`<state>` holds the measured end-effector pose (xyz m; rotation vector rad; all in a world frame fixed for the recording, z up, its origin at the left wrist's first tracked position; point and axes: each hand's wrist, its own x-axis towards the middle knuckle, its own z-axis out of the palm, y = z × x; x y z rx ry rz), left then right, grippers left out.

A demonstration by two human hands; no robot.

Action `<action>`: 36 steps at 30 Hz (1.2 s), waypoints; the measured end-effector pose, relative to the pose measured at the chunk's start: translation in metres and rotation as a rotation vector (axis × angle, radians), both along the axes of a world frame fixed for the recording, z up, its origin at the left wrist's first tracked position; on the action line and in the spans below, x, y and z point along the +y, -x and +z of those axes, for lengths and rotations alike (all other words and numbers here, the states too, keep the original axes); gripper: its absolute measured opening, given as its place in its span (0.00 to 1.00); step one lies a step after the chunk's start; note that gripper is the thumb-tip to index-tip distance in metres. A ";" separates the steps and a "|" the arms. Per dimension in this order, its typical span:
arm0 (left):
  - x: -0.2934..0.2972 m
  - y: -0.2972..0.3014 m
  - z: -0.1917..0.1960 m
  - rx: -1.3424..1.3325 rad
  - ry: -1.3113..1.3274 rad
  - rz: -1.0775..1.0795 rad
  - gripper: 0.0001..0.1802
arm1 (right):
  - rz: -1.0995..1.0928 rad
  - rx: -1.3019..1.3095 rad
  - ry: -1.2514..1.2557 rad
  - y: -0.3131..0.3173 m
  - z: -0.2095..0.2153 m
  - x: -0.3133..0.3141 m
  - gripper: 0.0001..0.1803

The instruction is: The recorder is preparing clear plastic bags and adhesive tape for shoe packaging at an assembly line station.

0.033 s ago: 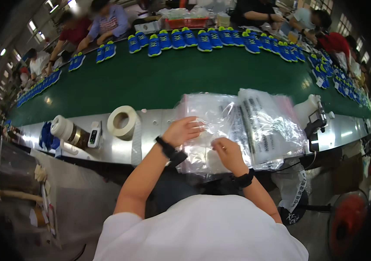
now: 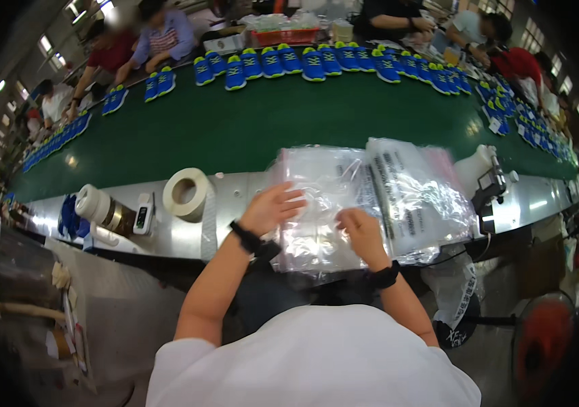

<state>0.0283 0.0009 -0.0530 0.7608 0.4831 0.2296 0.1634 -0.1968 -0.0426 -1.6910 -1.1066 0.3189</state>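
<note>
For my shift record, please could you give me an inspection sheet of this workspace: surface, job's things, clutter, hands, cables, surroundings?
Surface: shiny metal bench edge in front of a green conveyor belt.
Job's things: stack of clear plastic bags; second pile of printed bags beside it on the right.
Clutter: tape roll, cylindrical tool and small white device to the left.
Hands: left hand flat on the bags, fingers spread; right hand resting on them; whether it pinches a bag is unclear.
Cables: dark cable hanging under the bench at right.
Surroundings: blue shoes along the belt's far side; other people working there.
</note>
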 end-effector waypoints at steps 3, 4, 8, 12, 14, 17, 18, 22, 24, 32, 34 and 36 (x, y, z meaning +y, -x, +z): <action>-0.008 0.062 0.018 0.009 -0.146 0.143 0.21 | -0.450 0.135 -0.071 -0.078 -0.012 -0.030 0.10; -0.014 0.082 0.013 0.029 -0.145 0.197 0.21 | -0.559 0.309 -0.202 -0.099 -0.010 -0.047 0.10; -0.053 0.158 -0.008 0.248 -0.201 0.397 0.19 | -0.939 0.522 -0.410 -0.149 -0.018 -0.132 0.09; -0.075 0.172 -0.030 0.349 -0.184 0.451 0.19 | -1.061 0.491 -0.203 -0.150 -0.059 -0.209 0.09; -0.083 0.164 -0.023 0.338 -0.192 0.505 0.19 | -1.024 0.456 -0.148 -0.134 -0.051 -0.208 0.09; -0.083 0.131 -0.007 0.365 -0.430 0.367 0.17 | -1.016 0.220 -0.201 -0.131 -0.042 -0.209 0.09; -0.082 0.123 -0.002 0.370 -0.493 0.325 0.16 | -1.044 0.139 -0.137 -0.129 -0.032 -0.206 0.10; -0.078 0.120 0.007 0.432 -0.697 0.290 0.15 | -1.166 -0.245 0.114 -0.168 -0.018 -0.227 0.10; -0.078 0.124 0.001 0.450 -0.703 0.283 0.15 | -1.218 -0.347 0.302 -0.222 -0.042 -0.265 0.11; -0.100 0.111 -0.001 0.522 -0.773 0.265 0.13 | -1.012 -0.253 1.003 -0.328 -0.043 -0.260 0.30; -0.104 0.100 0.004 0.506 -0.846 0.228 0.12 | -1.001 -0.206 0.974 -0.348 -0.052 -0.251 0.31; -0.097 0.081 0.007 0.482 -0.929 0.173 0.11 | -1.015 -0.218 0.966 -0.368 -0.062 -0.247 0.32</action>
